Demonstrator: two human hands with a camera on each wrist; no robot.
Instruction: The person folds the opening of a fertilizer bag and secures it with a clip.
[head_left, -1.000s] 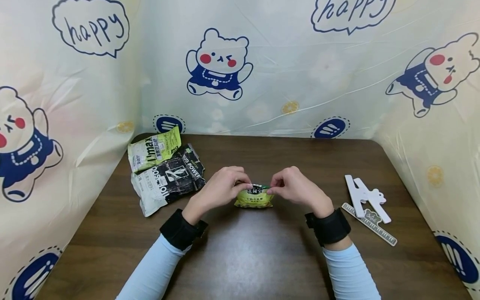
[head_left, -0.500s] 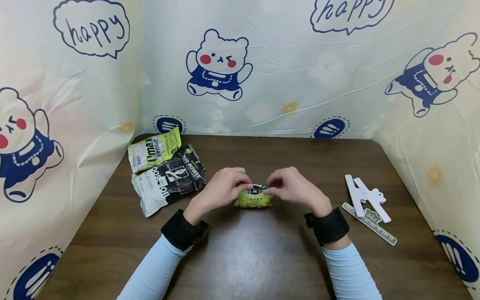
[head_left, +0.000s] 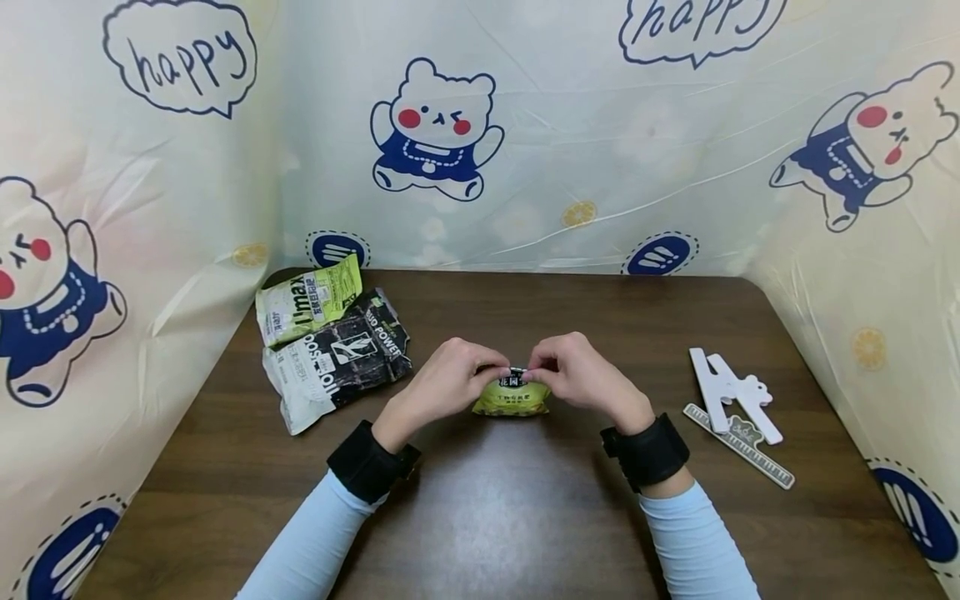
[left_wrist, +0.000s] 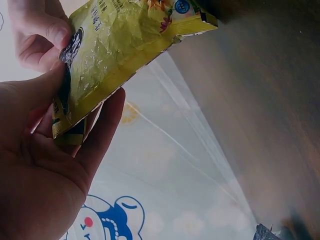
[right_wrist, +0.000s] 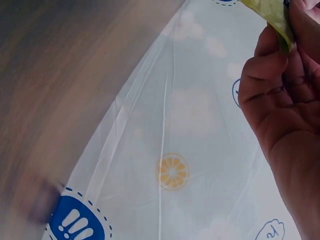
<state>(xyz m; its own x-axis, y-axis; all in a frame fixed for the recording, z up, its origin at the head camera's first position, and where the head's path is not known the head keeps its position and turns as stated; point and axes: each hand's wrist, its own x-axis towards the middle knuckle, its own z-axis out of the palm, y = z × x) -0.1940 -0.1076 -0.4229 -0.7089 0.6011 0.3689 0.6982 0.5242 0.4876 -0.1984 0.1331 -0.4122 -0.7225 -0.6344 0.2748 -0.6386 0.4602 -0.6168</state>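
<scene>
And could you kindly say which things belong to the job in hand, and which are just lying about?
In the job: yellow-green packet, pinched by the left fingers and right fingers.

Seemingly just lying about, untouched: green bag, black-and-silver bag, white pieces, grey ruler-like strip.

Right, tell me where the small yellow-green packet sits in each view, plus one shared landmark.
Head: packet, just below centre, pinched by left hand and right hand.
Left wrist: packet, upper left.
Right wrist: packet, top right, cut off.
Landmark: brown table, visible in all three.
</scene>
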